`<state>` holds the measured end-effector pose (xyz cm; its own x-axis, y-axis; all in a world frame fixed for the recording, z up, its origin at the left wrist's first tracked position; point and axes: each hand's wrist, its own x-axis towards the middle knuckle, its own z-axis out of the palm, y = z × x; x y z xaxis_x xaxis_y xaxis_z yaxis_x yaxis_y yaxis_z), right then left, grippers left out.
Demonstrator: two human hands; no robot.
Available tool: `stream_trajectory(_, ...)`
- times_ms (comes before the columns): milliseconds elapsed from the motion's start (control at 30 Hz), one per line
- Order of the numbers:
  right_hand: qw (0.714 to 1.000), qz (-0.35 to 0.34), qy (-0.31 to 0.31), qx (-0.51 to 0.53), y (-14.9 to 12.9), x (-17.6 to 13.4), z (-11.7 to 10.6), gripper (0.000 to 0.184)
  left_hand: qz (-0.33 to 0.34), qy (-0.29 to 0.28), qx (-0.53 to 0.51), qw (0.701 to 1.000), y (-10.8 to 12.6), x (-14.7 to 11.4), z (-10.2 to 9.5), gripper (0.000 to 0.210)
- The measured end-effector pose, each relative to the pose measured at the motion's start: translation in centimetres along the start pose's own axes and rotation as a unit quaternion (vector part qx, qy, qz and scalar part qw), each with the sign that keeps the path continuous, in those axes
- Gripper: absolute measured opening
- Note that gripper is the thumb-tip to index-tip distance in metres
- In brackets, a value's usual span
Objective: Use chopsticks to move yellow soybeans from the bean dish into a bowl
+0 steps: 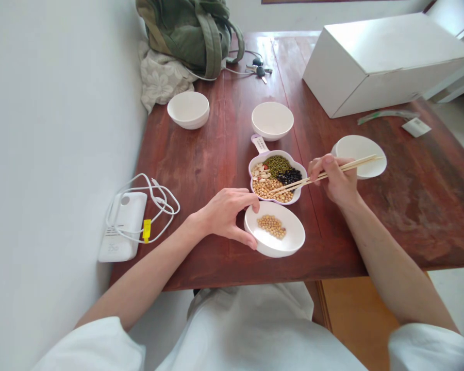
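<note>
My right hand (334, 178) grips a pair of wooden chopsticks (348, 166), their tips down among the soybeans in a flower-shaped dish (258, 194). That white dish has a lilac rim and a short handle pointing away from me. In it lie soybeans (265, 186), green mung beans (277, 166), black beans (290, 176) and pale peanut pieces (260, 172). Just in front of the dish, my left hand (232, 216) holds the left rim of a white bowl (280, 251), thumb on the near side. A small heap of soybeans (271, 226) lies inside this bowl.
Three more white bowls stand around: far left (188, 111), behind the dish (272, 121) and right (361, 154). A power bank (129, 211) with a white cable lies left by the wall. Farther back are a green bag (181, 36), keys (260, 70) and a white box (371, 67).
</note>
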<state>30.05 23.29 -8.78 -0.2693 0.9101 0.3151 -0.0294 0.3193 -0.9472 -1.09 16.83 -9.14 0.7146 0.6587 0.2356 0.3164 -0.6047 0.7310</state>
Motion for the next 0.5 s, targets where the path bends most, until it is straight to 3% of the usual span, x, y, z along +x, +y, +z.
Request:
stream_trajectory(333, 0.991, -0.006, 0.056, 0.122, -1.1, 0.9, 0.9, 0.061, 0.0, 0.004, -0.001, 1.0, 0.0, -0.1, 0.0, 0.082)
stream_trajectory(500, 0.991, 0.008, 0.082, 0.11, -1.7, 1.1, 0.5, 0.063, -0.006, -0.005, 0.006, 1.0, -0.1, -0.1, 0.1, 0.083)
